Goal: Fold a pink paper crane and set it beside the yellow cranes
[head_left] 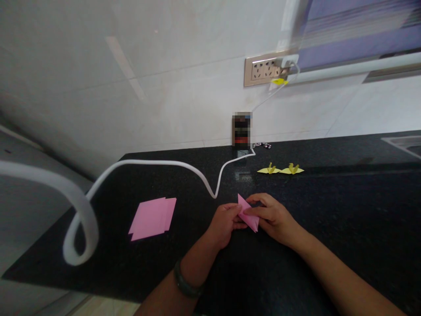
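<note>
At a dark table [355, 210], left hand [223, 224] and right hand [275, 218] pinch folded pink paper [252, 221], each grip clamped; pink sheets [151, 219] lie left.

Pink folded paper [251, 221], roughly triangular, tilted, sharp tip up, apparently layered at lower end, between both hands [224, 224] [278, 218]

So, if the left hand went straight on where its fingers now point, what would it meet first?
Beyond the folded pink paper that it holds, the left hand would probably meet the right hand first, though one view leaves the depth unclear.
</note>
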`<act>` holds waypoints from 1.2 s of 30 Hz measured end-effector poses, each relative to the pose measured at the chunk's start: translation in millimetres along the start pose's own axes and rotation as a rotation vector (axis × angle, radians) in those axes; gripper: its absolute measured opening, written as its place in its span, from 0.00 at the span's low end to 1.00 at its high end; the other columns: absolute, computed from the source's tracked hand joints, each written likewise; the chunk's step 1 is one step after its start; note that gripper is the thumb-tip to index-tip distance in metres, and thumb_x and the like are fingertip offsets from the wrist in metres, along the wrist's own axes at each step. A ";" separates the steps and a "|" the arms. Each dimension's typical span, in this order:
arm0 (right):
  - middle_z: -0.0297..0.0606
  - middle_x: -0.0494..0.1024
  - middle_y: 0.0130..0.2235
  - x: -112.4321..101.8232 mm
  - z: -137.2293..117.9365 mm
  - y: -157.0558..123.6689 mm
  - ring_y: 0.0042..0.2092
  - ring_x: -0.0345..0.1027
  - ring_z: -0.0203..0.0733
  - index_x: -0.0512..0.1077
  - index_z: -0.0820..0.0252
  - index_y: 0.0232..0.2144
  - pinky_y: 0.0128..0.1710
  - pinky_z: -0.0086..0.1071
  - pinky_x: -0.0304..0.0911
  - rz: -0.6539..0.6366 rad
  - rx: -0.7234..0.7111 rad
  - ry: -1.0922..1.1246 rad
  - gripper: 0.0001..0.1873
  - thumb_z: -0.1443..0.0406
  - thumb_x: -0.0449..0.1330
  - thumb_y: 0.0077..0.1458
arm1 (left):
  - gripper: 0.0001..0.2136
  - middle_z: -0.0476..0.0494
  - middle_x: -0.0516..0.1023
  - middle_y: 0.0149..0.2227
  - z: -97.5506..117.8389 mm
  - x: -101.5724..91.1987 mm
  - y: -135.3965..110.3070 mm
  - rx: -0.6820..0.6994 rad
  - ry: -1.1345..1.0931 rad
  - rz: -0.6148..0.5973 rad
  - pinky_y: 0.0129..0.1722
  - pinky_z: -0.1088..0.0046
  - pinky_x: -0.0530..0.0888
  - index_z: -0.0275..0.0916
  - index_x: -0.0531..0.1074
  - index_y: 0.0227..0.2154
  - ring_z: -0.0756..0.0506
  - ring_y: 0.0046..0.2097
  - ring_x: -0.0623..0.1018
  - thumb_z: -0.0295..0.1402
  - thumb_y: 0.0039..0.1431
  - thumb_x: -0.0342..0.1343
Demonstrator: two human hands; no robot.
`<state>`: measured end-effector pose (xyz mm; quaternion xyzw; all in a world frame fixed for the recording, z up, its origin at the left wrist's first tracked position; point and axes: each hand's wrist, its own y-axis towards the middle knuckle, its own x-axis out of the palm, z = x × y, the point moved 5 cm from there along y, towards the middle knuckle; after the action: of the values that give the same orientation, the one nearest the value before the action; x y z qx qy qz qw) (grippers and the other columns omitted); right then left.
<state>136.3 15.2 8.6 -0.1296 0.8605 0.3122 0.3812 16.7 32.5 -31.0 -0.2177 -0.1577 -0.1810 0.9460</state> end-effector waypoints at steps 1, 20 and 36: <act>0.40 0.62 0.44 0.2 -0.5 -0.1 0.44 0.58 0.42 0.70 0.52 0.37 0.39 0.36 0.59 -0.019 -0.001 -0.026 0.17 0.74 0.52 0.46 | 0.12 0.43 0.72 0.24 -0.8 -0.2 0.2 -0.011 -0.019 -0.006 0.26 0.73 0.68 0.31 0.68 0.27 0.49 0.26 0.73 0.37 0.47 0.51; 0.39 0.60 0.46 -2.4 0.0 0.8 0.47 0.55 0.42 0.69 0.53 0.39 0.44 0.38 0.56 -0.058 0.031 -0.037 0.21 0.76 0.51 0.44 | 0.11 0.44 0.71 0.31 9.3 13.4 -7.3 0.038 -0.024 -0.208 0.36 0.71 0.67 0.33 0.69 0.33 0.51 0.31 0.72 0.29 0.44 0.53; 0.40 0.63 0.44 -4.2 -1.8 2.3 0.45 0.57 0.43 0.70 0.53 0.36 0.42 0.38 0.57 -0.051 0.022 -0.025 0.18 0.76 0.52 0.44 | 0.15 0.43 0.72 0.32 8.3 13.0 -6.7 0.048 0.028 -0.204 0.35 0.71 0.68 0.34 0.69 0.37 0.50 0.31 0.72 0.27 0.43 0.53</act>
<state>137.1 15.7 13.5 -0.1435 0.8554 0.2946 0.4011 23.6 27.3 -16.6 -0.1750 -0.1702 -0.2756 0.9298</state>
